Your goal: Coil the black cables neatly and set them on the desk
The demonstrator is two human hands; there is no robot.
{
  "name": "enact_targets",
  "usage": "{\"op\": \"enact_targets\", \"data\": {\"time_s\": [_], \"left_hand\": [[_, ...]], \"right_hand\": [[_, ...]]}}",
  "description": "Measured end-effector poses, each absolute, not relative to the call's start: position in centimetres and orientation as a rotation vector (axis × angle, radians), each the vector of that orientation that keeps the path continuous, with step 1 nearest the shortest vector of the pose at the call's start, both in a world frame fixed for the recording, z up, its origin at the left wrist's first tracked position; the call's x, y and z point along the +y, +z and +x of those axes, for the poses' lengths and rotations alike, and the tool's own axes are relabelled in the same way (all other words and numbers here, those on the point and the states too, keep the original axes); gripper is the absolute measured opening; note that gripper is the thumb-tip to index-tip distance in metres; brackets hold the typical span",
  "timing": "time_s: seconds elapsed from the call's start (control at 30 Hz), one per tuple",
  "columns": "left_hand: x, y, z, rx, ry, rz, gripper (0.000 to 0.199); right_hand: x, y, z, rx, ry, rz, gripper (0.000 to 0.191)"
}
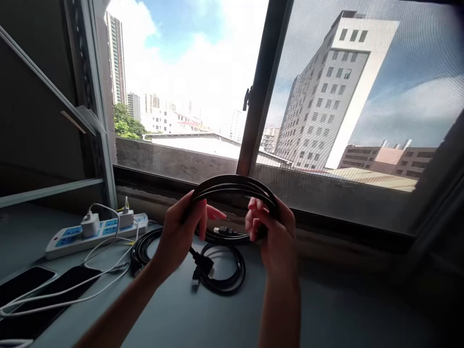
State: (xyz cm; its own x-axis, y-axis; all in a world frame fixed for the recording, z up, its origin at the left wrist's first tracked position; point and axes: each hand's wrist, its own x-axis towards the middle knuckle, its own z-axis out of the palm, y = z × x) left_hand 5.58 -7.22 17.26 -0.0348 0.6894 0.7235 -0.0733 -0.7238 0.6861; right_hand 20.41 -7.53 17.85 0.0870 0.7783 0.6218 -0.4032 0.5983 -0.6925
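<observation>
A coiled black cable (234,180) is held up in front of me, its loops arching between my two hands. My left hand (183,229) grips the left side of the coil, thumb and fingers around the strands. On the right side, my right hand (273,227) is closed around the loops with its fingers curled inward. A plug with a bright metal end (225,231) shows at the lower part of the held coil. Below my left hand is a black connector (203,264); which cable it belongs to I cannot tell. Another coiled black cable (237,285) lies beneath on the table.
A further black cable coil (142,249) lies left of my left hand. Beyond it are a white power strip (67,245) with chargers, white charging cords (89,299) and a dark phone (27,284). The window frame (326,224) borders the grey table's (203,319) back.
</observation>
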Motion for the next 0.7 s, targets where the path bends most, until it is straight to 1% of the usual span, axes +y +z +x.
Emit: {"op": "enact_targets", "data": {"time_s": [0.1, 0.27, 0.37, 0.43, 0.6, 0.7], "left_hand": [[-7.7, 17.2, 4.9, 0.553, 1.827, 1.596, 0.035], [-8.7, 17.3, 4.2, 0.534, 1.911, 1.397, 0.038], [-9.1, 17.6, 4.4, 0.527, 1.944, 1.217, 0.044], [-9.2, 17.8, 4.6, 0.529, 1.947, 1.147, 0.046], [-9.0, 17.7, 5.0, 0.517, 1.953, 1.113, 0.044], [-8.9, 17.4, 5.3, 0.495, 1.966, 1.141, 0.043]], "right_hand": [[-7.0, 17.5, 20.2, -1.287, 0.882, -0.593, 0.01], [-7.0, 17.2, 20.5, -1.546, 0.917, -0.86, 0.032], [-7.6, 17.3, 20.1, -1.606, 0.841, -1.022, 0.039], [-8.0, 17.4, 19.6, -1.608, 0.768, -1.075, 0.038], [-8.5, 17.9, 18.8, -1.561, 0.562, -1.106, 0.024], [-8.6, 18.1, 18.8, -1.531, 0.496, -1.17, 0.021]]}}
